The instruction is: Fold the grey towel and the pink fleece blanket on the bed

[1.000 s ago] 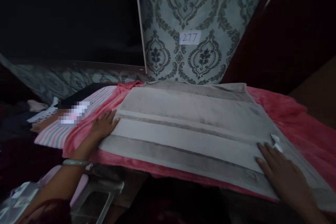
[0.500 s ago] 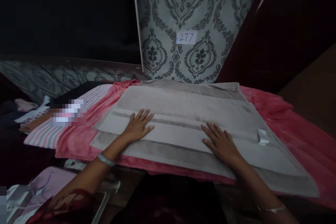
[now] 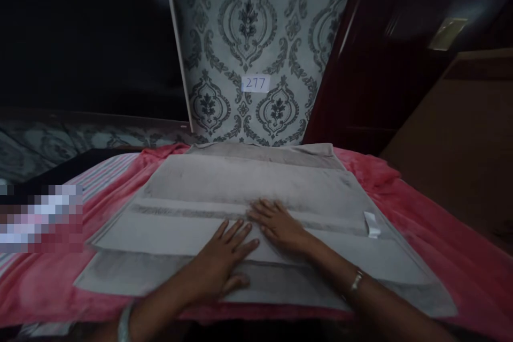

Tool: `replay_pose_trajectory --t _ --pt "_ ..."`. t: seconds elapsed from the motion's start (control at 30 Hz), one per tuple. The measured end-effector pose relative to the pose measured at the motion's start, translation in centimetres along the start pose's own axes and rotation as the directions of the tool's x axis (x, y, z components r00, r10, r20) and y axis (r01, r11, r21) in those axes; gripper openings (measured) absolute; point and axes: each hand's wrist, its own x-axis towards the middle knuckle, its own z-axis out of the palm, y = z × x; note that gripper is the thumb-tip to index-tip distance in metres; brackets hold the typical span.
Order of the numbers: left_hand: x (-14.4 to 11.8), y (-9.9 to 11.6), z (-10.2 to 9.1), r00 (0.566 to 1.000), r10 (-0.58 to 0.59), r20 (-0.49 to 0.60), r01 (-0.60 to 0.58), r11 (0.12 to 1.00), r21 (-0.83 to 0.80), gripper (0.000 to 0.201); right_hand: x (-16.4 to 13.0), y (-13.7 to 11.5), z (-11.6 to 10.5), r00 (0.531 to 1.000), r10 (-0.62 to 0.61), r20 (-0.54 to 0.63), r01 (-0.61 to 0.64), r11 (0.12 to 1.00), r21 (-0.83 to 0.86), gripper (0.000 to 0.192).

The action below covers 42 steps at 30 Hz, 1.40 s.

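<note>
L hand (image 3: pixel 224 256) fingers (image 3: pixel 234 231) spread, flat, palm down on the grey towel (image 3: pixel 192 230), pinching nothing. R hand (image 3: pixel 278 224) just beside it, fingers (image 3: pixel 260 208) also fanned out and pressed flat on the cloth, tips pointing toward upper left of frame. The two hands meet near frame centre, L fingertips just beside the R hand's edge; can't tell if they actually touch. Bangle (image 3: pixel 125 323) on L wrist at bottom edge, thin bracelet (image 3: pixel 356 280) on R wrist, lower right of centre.

Towel lies spread across middle of frame, w/ darker stripes running left-right; near edge reaches lower part of frame, far edge sits close under the wall. Small white tag (image 3: pixel 372 224) on the towel, centre right, well apart from both hands.

No containers in view.

Under the towel: pink fleece blanket (image 3: pixel 441 256), showing on all sides, widest at right. Striped pink-and-white cloth (image 3: pixel 102 173) at centre left, partly under the blanket's edge. Blurred patch at left edge, can't tell what.

Room is dim. Grey damask wallpaper (image 3: pixel 248 37) top centre, w/ a paper label reading 277 (image 3: pixel 255 83) stuck on it. Dark panel (image 3: pixel 80 37) fills upper left, dark wood door (image 3: pixel 385 64) upper right, brown surface (image 3: pixel 460 133) at right.
</note>
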Motion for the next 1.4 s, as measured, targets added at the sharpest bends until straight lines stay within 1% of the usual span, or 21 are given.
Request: replay_pose_trajectory --t 0.1,0.17,0.23,0.3,0.4,0.5,0.6,0.63,0.67,0.7,0.73,0.77,0.83,0.87,0.9,0.93,1.0,1.1,1.2,1.3,1.4 --pt "-0.6 0.5 1.1 0.999 -0.006 -0.035 0.007 1.0 0.005 0.08 2.7 2.0 -0.3 0.995 -0.099 0.032 0.098 0.995 0.022 0.053" --pt "-1.0 0.4 1.4 0.999 -0.01 -0.041 0.01 1.0 0.01 0.081 4.5 4.2 -0.8 0.995 -0.095 0.036 0.095 0.995 -0.004 0.056" --pt "-1.2 0.0 1.7 0.999 -0.01 -0.053 0.011 1.0 0.02 0.083 6.7 6.7 -1.5 0.999 -0.022 0.037 0.024 0.999 -0.048 0.059" --pt "-1.2 -0.7 2.5 0.997 0.013 -0.072 -0.01 0.999 0.047 0.084 8.9 9.1 -2.2 0.996 0.087 0.034 -0.083 0.992 -0.098 0.06" --pt "-1.0 -1.7 4.1 0.989 0.088 -0.121 -0.073 0.99 0.122 0.087 11.6 11.7 -3.3 0.971 0.24 0.017 -0.236 0.962 -0.138 0.06" --pt "-0.7 -2.1 5.0 0.98 0.128 -0.152 -0.095 0.974 0.208 0.093 12.9 12.7 -4.2 0.949 0.315 0.009 -0.312 0.941 -0.129 0.062" --pt "-0.7 -1.8 5.2 0.971 0.147 -0.191 -0.097 0.963 0.25 0.09 12.7 11.4 -4.6 0.932 0.362 0.006 -0.358 0.925 -0.129 0.06" --pt "-0.9 -1.8 5.2 0.964 0.148 -0.223 -0.088 0.963 0.256 0.085 12.4 10.3 -4.5 0.94 0.34 -0.006 -0.338 0.932 -0.131 0.059" --pt "-1.2 -1.8 5.2 0.952 0.145 -0.271 -0.072 0.961 0.265 0.078 12.0 8.9 -4.3 0.959 0.283 -0.016 -0.283 0.951 -0.127 0.058" --pt "-1.5 -1.9 5.3 0.934 0.146 -0.326 -0.052 0.959 0.28 0.072 11.4 7.4 -4.0 0.983 0.184 -0.012 -0.184 0.976 -0.117 0.056" --pt "-2.0 -2.1 5.3 0.912 0.146 -0.383 -0.027 0.954 0.299 0.067 10.9 5.7 -3.5 0.999 0.05 0.006 -0.049 0.994 -0.097 0.055" --pt "-2.5 -2.4 5.4 0.891 0.144 -0.43 0.001 0.947 0.32 0.063 10.4 4.0 -2.9 0.995 -0.095 0.042 0.098 0.993 -0.062 0.054" --pt "-3.5 -3.0 5.4 0.863 0.151 -0.483 0.048 0.925 0.377 0.06 10.0 1.3 -1.7 0.939 -0.328 0.108 0.327 0.945 0.026 0.051" --pt "-3.9 -3.2 5.4 0.856 0.159 -0.492 0.069 0.908 0.413 0.058 10.2 0.5 -1.2 0.908 -0.4 0.126 0.396 0.917 0.056 0.051" --pt "-4.2 -3.4 5.4 0.853 0.169 -0.494 0.086 0.888 0.452 0.054 10.8 0.2 -0.9 0.891 -0.435 0.132 0.43 0.901 0.068 0.053" --pt "-4.4 -3.5 5.3 0.85 0.184 -0.494 0.097 0.867 0.49 0.05 11.8 0.3 -0.8 0.891 -0.434 0.132 0.43 0.901 0.061 0.055" --pt "-4.5 -3.6 5.4 0.84 0.216 -0.498 0.109 0.832 0.544 0.042 14.5 1.8 -1.0 0.926 -0.354 0.13 0.356 0.934 0.007 0.062" --pt "-4.3 -3.7 5.6 0.833 0.229 -0.504 0.12 0.814 0.568 0.034 19.3 5.3 -1.7 0.985 -0.152 0.087 0.16 0.982 -0.099 0.062" --pt "-4.2 -3.8 6.0 0.82 0.246 -0.516 0.119 0.81 0.575 0.036 22.4 8.0 -2.1 1.0 -0.013 0.025 0.016 0.989 -0.15 0.061" --pt "-4.0 -3.7 6.4 0.817 0.235 -0.527 0.134 0.811 0.569 0.037 23.4 8.7 -2.5 0.999 0.044 0.025 -0.04 0.988 -0.152 0.062" --pt "-4.2 -3.7 6.3 0.808 0.23 -0.542 0.143 0.816 0.559 0.034 23.1 7.1 -3.1 0.994 0.106 0.033 -0.099 0.981 -0.169 0.062"
